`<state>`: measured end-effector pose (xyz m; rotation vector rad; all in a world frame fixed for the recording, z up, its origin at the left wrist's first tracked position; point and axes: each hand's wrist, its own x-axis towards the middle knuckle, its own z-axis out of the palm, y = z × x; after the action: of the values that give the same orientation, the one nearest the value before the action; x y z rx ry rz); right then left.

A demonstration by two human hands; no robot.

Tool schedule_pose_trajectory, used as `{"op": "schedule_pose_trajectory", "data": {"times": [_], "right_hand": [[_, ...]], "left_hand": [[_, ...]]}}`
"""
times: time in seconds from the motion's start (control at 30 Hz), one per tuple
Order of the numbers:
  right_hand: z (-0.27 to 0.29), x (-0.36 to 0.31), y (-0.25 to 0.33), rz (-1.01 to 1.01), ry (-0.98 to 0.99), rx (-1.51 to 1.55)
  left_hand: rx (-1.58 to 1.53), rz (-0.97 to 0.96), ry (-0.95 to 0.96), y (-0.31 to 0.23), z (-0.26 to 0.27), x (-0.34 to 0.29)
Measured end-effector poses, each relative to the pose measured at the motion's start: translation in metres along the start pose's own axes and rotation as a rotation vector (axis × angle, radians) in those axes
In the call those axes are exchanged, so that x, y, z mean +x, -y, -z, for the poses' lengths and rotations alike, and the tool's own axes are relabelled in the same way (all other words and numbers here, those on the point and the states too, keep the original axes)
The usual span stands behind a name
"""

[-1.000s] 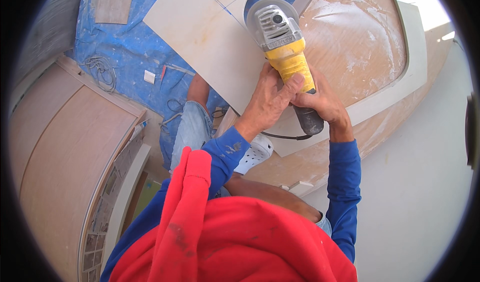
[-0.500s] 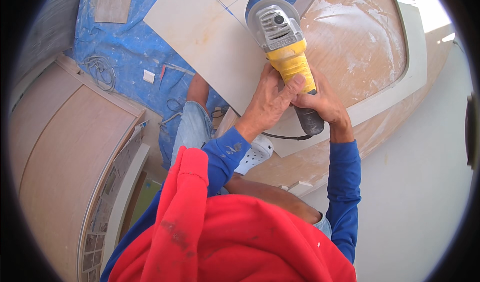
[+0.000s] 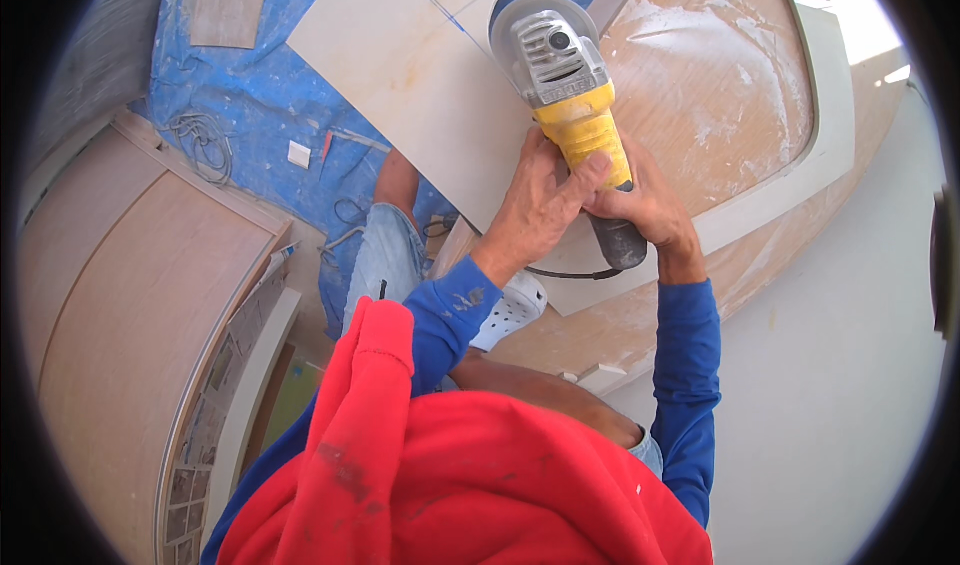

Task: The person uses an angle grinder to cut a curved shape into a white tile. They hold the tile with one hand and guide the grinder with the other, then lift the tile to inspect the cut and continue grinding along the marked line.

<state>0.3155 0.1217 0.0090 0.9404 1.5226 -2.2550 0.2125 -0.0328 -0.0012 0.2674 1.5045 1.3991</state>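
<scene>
In the head view, our left hand (image 3: 535,205) wraps around the yellow angle grinder (image 3: 580,130), and our right hand (image 3: 650,200) grips it near the dark handle (image 3: 620,243). Ahead of our hands is its disc (image 3: 503,43); left of them, a pale panel (image 3: 410,85) overlaps blue sheeting (image 3: 270,85).

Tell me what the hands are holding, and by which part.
An angle grinder: the left hand grips its yellow body, the right hand holds it just behind, where yellow meets black.
</scene>
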Motion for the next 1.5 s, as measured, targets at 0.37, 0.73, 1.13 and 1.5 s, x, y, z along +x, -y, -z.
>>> {"op": "schedule_pose_trajectory", "data": {"times": [0.37,0.73,1.13,1.5], "right_hand": [[0.001,0.002,0.003,-0.029,0.019,0.017],[0.001,0.002,0.006,-0.042,0.022,-0.022],[-0.016,-0.031,0.006,0.013,-0.155,0.195],[-0.018,-0.062,-0.012,0.136,-0.273,0.409]], "left_hand": [[0.001,-0.004,0.011,-0.002,0.001,0.001],[-0.019,-0.002,0.008,0.001,0.001,0.002],[0.432,-0.041,0.086,-0.025,0.04,-0.008],[1.62,-0.71,0.552,-0.083,0.131,0.099]]}}
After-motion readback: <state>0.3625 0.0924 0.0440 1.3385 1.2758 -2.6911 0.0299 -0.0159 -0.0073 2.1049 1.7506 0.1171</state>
